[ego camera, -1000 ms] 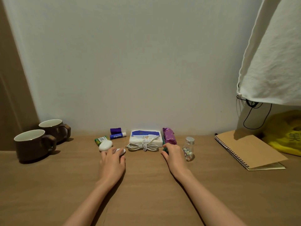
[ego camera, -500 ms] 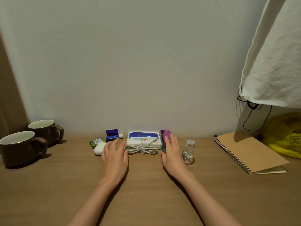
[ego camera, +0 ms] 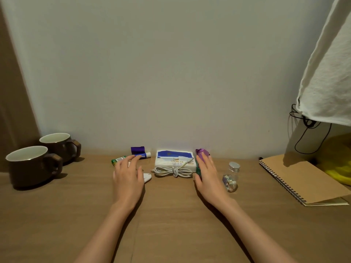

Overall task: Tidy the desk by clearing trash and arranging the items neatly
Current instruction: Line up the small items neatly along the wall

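A row of small items lies along the wall on the wooden desk (ego camera: 171,215). A white tissue pack (ego camera: 174,158) with a blue top sits in the middle, a coiled white cable (ego camera: 173,171) in front of it. My left hand (ego camera: 128,179) lies flat with fingers spread over a white oval case (ego camera: 147,177), its fingertips near a green pack (ego camera: 117,160) and a blue lip balm (ego camera: 142,155). My right hand (ego camera: 209,177) lies flat on a purple packet (ego camera: 201,153), fingers apart. A small glass jar (ego camera: 231,177) stands just right of it.
Two brown mugs (ego camera: 34,166) stand at the left by the wall. A purple roll (ego camera: 137,149) lies behind the lip balm. A spiral kraft notebook (ego camera: 302,181) lies at the right, beside a yellow bag (ego camera: 340,164). White cloth (ego camera: 326,76) hangs at the upper right above black cords.
Both hands have stayed flat by the row of items. My left hand has shifted left over the white oval case. The view has tilted slightly.
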`<act>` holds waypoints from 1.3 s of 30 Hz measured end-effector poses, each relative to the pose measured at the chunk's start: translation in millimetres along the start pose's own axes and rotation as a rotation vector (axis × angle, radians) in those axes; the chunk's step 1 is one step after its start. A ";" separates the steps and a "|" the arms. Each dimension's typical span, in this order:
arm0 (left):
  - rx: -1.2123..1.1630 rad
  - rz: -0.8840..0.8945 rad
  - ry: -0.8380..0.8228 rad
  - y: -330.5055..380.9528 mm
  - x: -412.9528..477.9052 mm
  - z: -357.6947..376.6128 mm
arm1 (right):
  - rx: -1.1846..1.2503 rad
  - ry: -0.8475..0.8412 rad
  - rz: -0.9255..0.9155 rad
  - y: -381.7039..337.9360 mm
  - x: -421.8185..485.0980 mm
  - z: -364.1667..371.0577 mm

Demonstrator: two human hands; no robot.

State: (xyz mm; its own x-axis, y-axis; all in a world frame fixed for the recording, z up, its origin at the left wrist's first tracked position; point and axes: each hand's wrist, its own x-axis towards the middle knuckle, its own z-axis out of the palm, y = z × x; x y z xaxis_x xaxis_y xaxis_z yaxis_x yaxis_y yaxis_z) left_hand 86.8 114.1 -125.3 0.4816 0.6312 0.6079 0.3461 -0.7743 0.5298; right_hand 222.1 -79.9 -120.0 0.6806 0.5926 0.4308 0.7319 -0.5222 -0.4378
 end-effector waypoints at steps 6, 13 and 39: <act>-0.047 -0.195 -0.073 -24.1 7.5 -11.1 | -0.047 0.022 -0.242 -64.4 28.6 1.6; -0.142 -0.259 -0.120 -39.3 15.0 -10.0 | -0.170 -0.145 -0.289 -112.3 88.5 50.8; -0.466 -0.245 -0.199 -43.2 29.2 3.0 | -0.136 -0.103 -0.144 -105.3 139.0 109.8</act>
State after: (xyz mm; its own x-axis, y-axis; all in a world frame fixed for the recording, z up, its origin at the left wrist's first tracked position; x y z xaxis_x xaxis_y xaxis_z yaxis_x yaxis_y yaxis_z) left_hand 88.3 165.8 -132.2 0.5903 0.7345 0.3348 0.0967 -0.4761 0.8740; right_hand 235.8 124.8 -100.6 0.5664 0.7231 0.3953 0.8241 -0.5014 -0.2636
